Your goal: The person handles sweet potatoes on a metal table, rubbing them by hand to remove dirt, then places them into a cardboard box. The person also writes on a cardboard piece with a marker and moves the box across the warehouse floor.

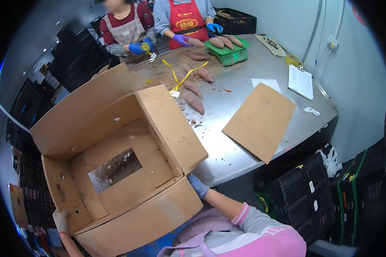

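Observation:
A large cardboard box (167,202) with its flaps spread lies tilted before me, its bottom showing a rectangular gap. My left hand (61,222), in a white knit glove, holds the box's lower left corner. At the near right corner, my right hand (197,185) in a blue-grey glove grips the box, its fingers partly hidden behind the cardboard. Several sweet potatoes (193,102) lie on the metal table (212,128) beyond the box, beside yellow straps (180,83) with a white tag. A flat cardboard sheet (260,122) rests on the table to the right.
Across the table stand two people in aprons and gloves; one touches a sweet potato beside a green scale (233,57) holding several more. A clipboard (300,82) and yellow tape roll (292,60) lie at the right edge. Black crates (291,192) stand below right.

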`<action>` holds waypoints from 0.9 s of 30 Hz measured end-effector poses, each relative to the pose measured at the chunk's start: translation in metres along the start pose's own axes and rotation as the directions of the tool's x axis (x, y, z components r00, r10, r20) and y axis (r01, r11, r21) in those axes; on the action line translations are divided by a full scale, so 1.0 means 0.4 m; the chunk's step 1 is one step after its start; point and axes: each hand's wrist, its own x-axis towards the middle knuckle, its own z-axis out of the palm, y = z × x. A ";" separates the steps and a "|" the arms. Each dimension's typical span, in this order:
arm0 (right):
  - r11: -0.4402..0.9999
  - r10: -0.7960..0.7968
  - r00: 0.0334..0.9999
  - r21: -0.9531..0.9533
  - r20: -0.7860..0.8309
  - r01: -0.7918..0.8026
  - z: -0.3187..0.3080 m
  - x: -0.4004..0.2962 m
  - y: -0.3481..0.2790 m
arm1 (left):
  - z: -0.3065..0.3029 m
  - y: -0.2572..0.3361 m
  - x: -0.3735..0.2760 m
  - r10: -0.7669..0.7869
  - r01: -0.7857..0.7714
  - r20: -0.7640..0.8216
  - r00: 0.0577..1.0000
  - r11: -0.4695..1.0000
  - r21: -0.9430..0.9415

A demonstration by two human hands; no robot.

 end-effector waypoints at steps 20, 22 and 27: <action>0.580 0.723 0.405 -0.810 0.560 0.087 0.822 -0.337 0.623 | -0.329 -1.123 -1.796 -0.130 0.140 -0.744 0.655 0.989 -0.050; 0.371 0.814 0.428 -0.919 0.392 0.136 0.852 -0.360 0.762 | -0.250 -1.122 -1.960 -0.481 0.708 -0.817 0.316 0.693 -0.134; 0.097 0.863 0.421 -0.909 0.279 0.406 0.835 -0.429 1.076 | -0.120 -1.027 -2.053 -0.572 0.874 -0.779 0.256 0.482 -0.066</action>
